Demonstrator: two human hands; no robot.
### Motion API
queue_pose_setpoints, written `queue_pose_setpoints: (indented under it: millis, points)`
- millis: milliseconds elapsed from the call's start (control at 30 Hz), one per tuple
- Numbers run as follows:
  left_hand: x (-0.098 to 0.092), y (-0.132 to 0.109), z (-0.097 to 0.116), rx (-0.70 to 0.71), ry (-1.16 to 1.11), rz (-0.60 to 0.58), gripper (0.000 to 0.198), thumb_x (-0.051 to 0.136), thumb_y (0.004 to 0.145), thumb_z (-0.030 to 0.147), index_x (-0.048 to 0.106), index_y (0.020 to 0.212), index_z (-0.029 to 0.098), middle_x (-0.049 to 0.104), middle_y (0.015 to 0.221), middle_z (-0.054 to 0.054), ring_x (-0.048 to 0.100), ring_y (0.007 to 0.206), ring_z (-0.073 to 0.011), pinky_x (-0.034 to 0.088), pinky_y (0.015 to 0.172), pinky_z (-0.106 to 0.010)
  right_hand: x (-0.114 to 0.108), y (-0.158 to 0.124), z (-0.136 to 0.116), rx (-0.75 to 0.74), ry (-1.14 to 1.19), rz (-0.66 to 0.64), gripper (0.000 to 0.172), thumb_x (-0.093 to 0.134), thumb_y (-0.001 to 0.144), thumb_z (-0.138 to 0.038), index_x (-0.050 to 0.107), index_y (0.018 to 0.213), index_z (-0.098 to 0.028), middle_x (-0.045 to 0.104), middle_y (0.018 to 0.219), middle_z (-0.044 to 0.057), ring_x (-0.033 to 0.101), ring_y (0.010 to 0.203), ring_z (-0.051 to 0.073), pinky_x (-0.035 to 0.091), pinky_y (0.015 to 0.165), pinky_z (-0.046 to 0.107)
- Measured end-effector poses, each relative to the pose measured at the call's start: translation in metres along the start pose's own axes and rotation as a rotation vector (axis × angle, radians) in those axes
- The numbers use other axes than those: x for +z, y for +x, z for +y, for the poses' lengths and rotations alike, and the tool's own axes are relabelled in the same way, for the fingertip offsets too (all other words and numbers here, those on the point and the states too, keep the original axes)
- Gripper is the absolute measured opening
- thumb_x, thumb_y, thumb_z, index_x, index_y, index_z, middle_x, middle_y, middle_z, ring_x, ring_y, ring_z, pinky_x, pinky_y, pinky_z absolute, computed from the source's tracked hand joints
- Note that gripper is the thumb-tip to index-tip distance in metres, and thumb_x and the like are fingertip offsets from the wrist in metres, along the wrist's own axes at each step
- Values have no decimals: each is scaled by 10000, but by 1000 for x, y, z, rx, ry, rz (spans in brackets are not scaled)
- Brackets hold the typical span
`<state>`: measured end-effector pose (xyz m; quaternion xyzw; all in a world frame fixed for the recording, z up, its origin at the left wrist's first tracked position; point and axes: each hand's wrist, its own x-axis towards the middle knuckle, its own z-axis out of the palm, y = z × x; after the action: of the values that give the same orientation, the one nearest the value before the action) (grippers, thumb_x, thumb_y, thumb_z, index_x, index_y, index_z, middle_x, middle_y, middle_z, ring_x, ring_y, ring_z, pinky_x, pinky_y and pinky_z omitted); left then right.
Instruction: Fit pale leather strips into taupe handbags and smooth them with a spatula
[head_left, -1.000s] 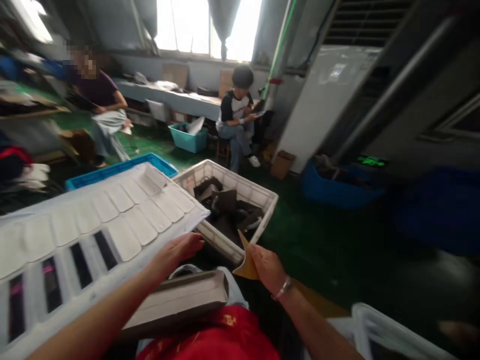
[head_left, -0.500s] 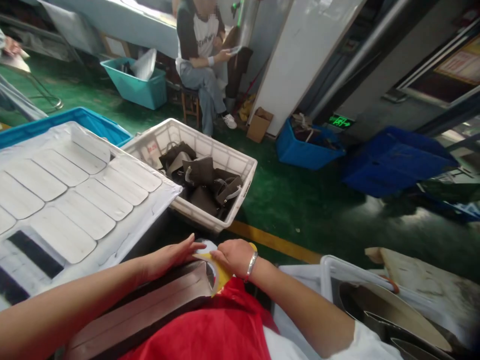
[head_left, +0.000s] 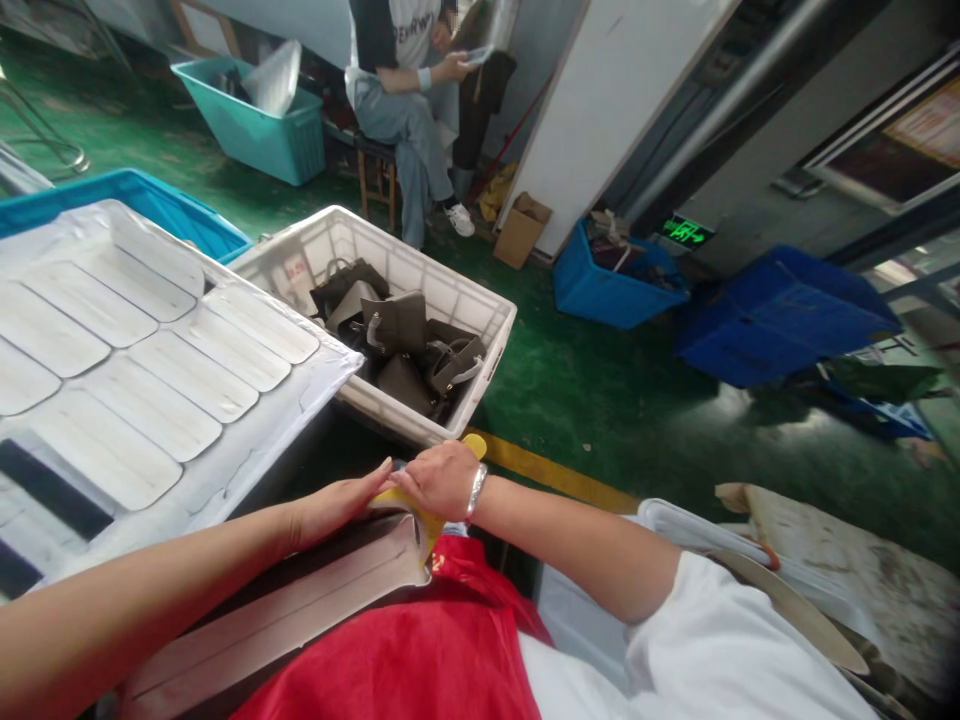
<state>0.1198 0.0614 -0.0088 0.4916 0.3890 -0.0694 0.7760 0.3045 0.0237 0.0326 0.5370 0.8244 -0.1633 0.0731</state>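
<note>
A long piece with a pale inner face and dark edges, like a bag body (head_left: 285, 620), lies across my lap against a red apron (head_left: 405, 640). My left hand (head_left: 341, 510) rests along its far edge with fingers stretched out, their tips meeting my right hand. My right hand (head_left: 439, 480) is closed around a yellow object (head_left: 424, 520) at the right end of the piece. A rounded yellow end (head_left: 474, 446) shows beyond that wrist. The object's exact kind is hidden by my fingers.
At left, a white-covered table (head_left: 247, 470) carries rows of pale rounded panels (head_left: 172, 425). A white crate (head_left: 487, 300) with dark bags (head_left: 401, 325) stands ahead. A person (head_left: 405, 110) sits beyond it. Blue bins (head_left: 615, 290) stand back right; a white bin (head_left: 585, 610) is beside me.
My right hand has shifted slightly up and left, closer over my left fingertips. The white and grey part by the yellow object is now mostly covered. The view has tilted down a little.
</note>
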Motion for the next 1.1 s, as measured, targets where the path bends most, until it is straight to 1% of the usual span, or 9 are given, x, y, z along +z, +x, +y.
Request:
queue_pose_setpoints:
  millis: [100, 167, 267, 333, 533, 700, 867, 1000, 1100]
  points:
    - [-2, -2, 0, 5, 250, 100, 608, 377, 796, 662, 705, 939, 171, 704, 954, -22, 584, 978, -280, 413, 899, -328, 7, 1, 2, -77, -15, 39, 509, 257, 946, -397, 672, 778, -156, 693, 807, 64, 635, 732, 186, 395, 621, 284]
    - [-1, -4, 0, 81, 303, 54, 574, 371, 824, 627, 705, 945, 176, 693, 999, -19, 571, 1012, -269, 386, 934, -309, 10, 1, 2, -113, -23, 58, 481, 272, 941, -383, 670, 780, -165, 693, 804, 55, 635, 728, 190, 396, 615, 287]
    - [3, -6, 0, 213, 327, -42, 501, 362, 871, 549, 661, 1087, 210, 661, 1108, 1, 545, 1090, -236, 342, 984, -270, 12, 1, 2, -145, -31, 65, 527, 222, 954, -402, 669, 791, -176, 694, 812, 54, 639, 746, 197, 399, 610, 289]
    - [7, -7, 0, 246, 338, -61, 465, 376, 881, 517, 618, 1163, 238, 630, 1178, 20, 528, 1129, -222, 322, 1003, -254, 11, 0, 1, -157, -36, 45, 547, 206, 958, -414, 669, 795, -171, 695, 818, 62, 641, 759, 195, 399, 609, 286]
    - [13, -12, 0, 222, 355, -68, 454, 381, 885, 502, 580, 1209, 255, 596, 1236, 32, 532, 1129, -218, 322, 1004, -253, 10, -3, -1, -183, -33, 1, 534, 215, 959, -404, 670, 808, -169, 698, 837, 63, 643, 778, 195, 404, 614, 285]
    - [16, -18, 0, 200, 325, -83, 436, 426, 864, 496, 603, 1180, 254, 605, 1224, 29, 510, 1153, -234, 302, 1027, -275, 10, -2, -4, -211, -27, 3, 538, 231, 956, -414, 680, 789, -170, 700, 825, 67, 650, 768, 198, 406, 595, 285]
    - [18, -21, 3, 186, 348, -102, 433, 404, 879, 489, 595, 1191, 257, 614, 1209, 19, 540, 1105, -226, 320, 1013, -266, 8, -2, -5, -226, -19, -24, 516, 260, 950, -412, 686, 778, -179, 704, 822, 52, 656, 773, 209, 435, 607, 297]
    - [22, -23, 6, 181, 347, -89, 426, 457, 849, 500, 621, 1156, 253, 642, 1160, 17, 559, 1065, -233, 344, 992, -264, 10, -5, -6, -220, -2, -47, 528, 246, 951, -435, 684, 786, -191, 702, 829, 67, 655, 786, 213, 458, 622, 303]
    - [25, -25, 4, 197, 388, -38, 420, 485, 836, 492, 617, 1159, 259, 652, 1139, 15, 560, 1067, -230, 360, 970, -254, 11, -4, -8, -233, 7, -88, 520, 249, 945, -455, 681, 821, -194, 700, 850, 82, 652, 819, 221, 472, 645, 308]
